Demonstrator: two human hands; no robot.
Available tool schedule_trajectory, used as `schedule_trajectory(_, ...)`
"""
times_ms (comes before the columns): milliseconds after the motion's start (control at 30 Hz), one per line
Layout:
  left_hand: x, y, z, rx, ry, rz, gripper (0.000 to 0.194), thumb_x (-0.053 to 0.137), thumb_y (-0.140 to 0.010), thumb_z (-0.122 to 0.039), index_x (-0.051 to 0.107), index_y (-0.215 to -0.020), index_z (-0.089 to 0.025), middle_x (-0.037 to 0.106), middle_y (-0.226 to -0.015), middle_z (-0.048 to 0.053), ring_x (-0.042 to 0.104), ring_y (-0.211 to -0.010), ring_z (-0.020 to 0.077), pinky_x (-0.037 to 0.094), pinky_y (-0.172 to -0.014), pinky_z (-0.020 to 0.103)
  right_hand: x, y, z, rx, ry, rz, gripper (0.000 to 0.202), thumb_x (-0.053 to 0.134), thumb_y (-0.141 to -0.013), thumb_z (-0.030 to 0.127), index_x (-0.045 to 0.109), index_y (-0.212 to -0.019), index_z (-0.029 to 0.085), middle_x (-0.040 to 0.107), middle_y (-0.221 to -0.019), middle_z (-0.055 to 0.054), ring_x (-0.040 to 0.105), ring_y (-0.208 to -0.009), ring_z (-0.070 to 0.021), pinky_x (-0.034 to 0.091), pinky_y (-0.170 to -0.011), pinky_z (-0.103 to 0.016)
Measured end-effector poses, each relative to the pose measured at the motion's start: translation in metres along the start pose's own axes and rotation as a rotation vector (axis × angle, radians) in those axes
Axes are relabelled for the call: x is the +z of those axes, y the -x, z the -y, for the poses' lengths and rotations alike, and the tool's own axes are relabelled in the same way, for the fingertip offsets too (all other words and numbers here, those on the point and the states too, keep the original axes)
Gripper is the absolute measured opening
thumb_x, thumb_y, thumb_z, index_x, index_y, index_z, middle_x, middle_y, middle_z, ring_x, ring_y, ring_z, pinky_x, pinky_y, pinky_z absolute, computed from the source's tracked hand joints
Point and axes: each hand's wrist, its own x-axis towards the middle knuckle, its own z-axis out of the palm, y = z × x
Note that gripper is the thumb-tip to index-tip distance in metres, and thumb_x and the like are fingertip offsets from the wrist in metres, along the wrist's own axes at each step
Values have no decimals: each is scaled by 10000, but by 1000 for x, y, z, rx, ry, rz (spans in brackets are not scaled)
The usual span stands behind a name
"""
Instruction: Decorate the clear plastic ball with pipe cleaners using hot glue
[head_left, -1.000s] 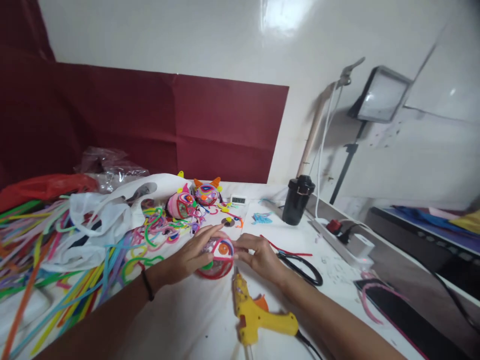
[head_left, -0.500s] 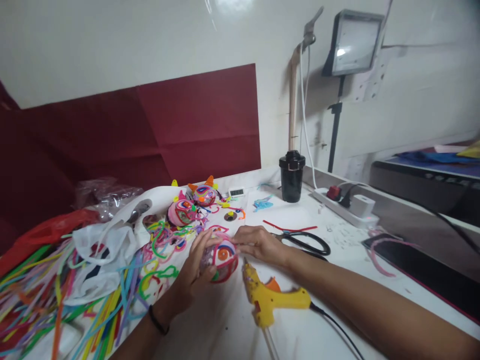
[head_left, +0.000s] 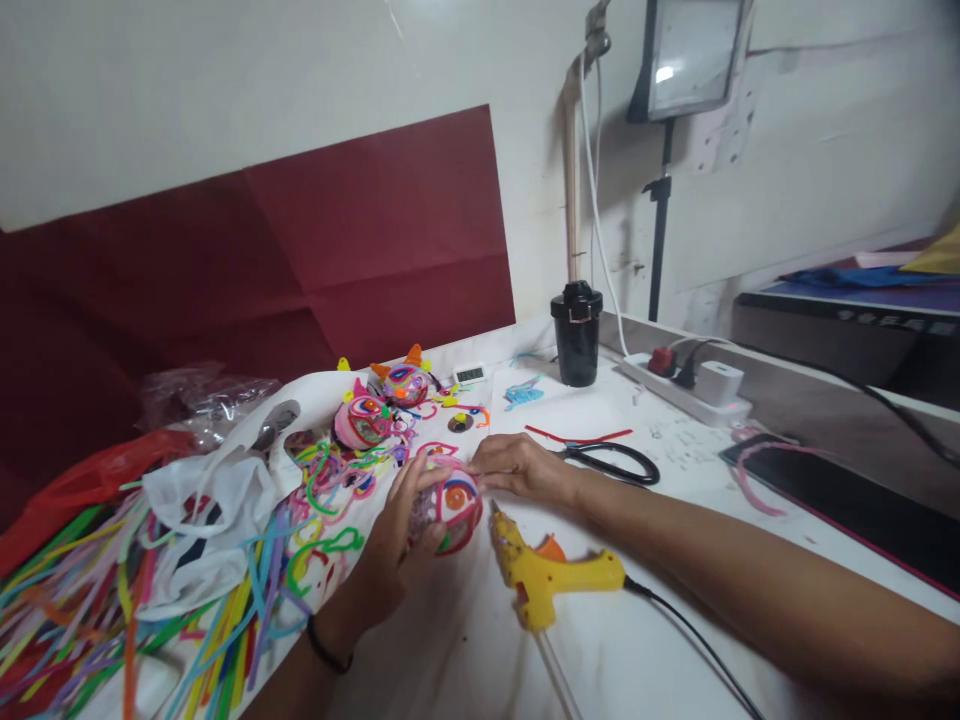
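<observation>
My left hand (head_left: 388, 550) is wrapped round the left side of a pink and red ball-shaped craft figure (head_left: 459, 515), which has an orange and blue eye. Against its upper right edge, the fingers of my right hand (head_left: 525, 470) are pinched together; what lies between the fingertips is hidden. Just below my right hand rests a yellow hot glue gun (head_left: 555, 578) with a clear glue stick in its back. Black-handled scissors (head_left: 645, 468) lie beyond my right wrist, their blades mostly out of sight. A red pipe cleaner (head_left: 577, 438) is behind them.
Two similar figures (head_left: 364, 420) stand at the back. Loose coloured pipe cleaners (head_left: 195, 640) and a white plastic bag (head_left: 202, 540) cover the left side. Toward the right are a black lidded cup (head_left: 577, 340), a power strip (head_left: 679, 392) and a black mat (head_left: 847, 520).
The camera view has shifted slightly. The figure appears turned a little in my left hand, its eye now facing slightly more to the right. My right hand stays at its upper edge.
</observation>
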Motion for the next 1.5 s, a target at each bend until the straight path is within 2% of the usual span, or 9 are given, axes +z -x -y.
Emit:
schedule_trajectory(167,3,-2,-3,1,24,-19,695,488,-974,-308,84,-1540,-288,538,-1420,112,320,-1441,294,223,-1168,552,-3,-1,0,14,-14,25,397,554,-944,457,751,-1077,138,717,-839,-129,683,-782,-178,534,-691,-266)
schedule_trajectory(367,9,-2,-7,-7,-12,-41,691,483,-971,-307,90,-1539,-283,525,-1426,127,368,-1410,305,266,-1151,551,-4,3,1,43,-12,49,380,542,-960,430,741,-1108,142,714,-841,-118,667,-755,-163,520,-667,-251)
schedule_trajectory(633,9,-2,-10,12,-65,-43,704,475,-972,-278,61,-1540,-321,516,-1442,107,359,-1417,300,242,-1165,566,-1,5,0,18,-1,26,346,547,-967,398,737,-1124,155,709,-821,-104,648,-741,-160,510,-665,-250)
schedule_trajectory(800,9,-1,-11,21,-57,-45,707,477,-976,-285,60,-1546,-301,534,-1422,113,364,-1416,301,233,-1173,573,-1,5,1,18,7,29,347,544,-969,393,735,-1117,145,716,-846,-120,652,-761,-169,513,-667,-255)
schedule_trajectory(1100,8,2,-14,16,-69,-62,707,507,-966,-287,106,-1548,-297,555,-1418,117,397,-1408,311,289,-1168,545,1,8,3,20,44,28,351,526,-973,399,734,-1110,152,722,-850,-118,662,-779,-183,525,-692,-281)
schedule_trajectory(1333,9,8,-6,-37,-51,-46,704,496,-970,-291,92,-1547,-314,526,-1450,126,420,-1396,318,300,-1160,572,0,6,8,29,51,40,331,531,-972,388,718,-1143,175,717,-868,-107,663,-786,-172,522,-698,-265)
schedule_trajectory(1500,9,12,0,-55,-77,-50,699,506,-967,-296,123,-1550,-335,483,-1495,114,422,-1398,319,322,-1160,548,1,6,8,21,68,34,323,546,-967,384,726,-1118,161,718,-860,-114,658,-795,-180,520,-712,-276)
